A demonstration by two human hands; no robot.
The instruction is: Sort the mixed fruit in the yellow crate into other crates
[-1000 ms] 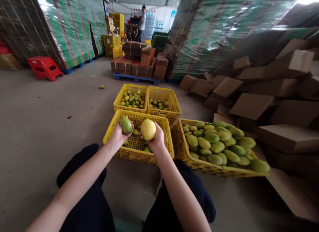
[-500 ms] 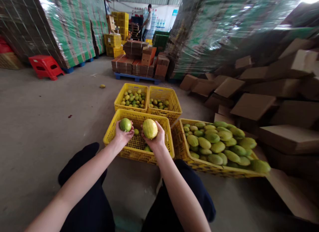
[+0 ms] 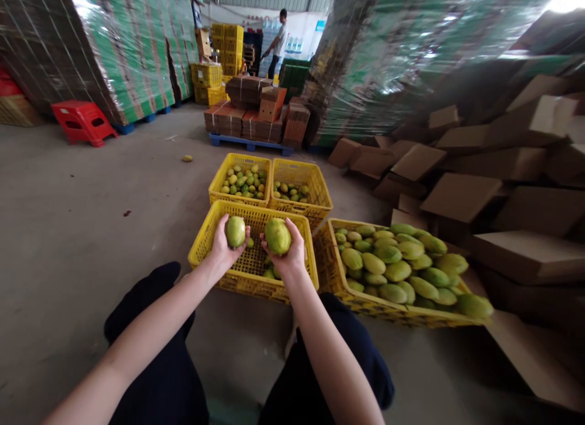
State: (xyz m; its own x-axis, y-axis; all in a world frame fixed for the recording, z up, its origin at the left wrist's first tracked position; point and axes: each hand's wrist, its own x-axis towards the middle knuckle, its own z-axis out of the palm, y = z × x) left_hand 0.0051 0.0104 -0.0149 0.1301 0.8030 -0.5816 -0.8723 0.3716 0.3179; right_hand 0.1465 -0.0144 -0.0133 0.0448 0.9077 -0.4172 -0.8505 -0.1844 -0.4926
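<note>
We record the left hand clasping a small green mango and the right hand cupping a larger mango, both over the near yellow crate.

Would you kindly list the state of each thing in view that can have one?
Left hand: grip shut on the small green mango.
Right hand: grip shut on the larger green mango.
Near crate: nearly bare, a few fruit inside.
Right crate: heaped with mangoes.
Far left crate: partly filled.
Far right crate: a thin layer of fruit.
Red stool: upright.
</note>
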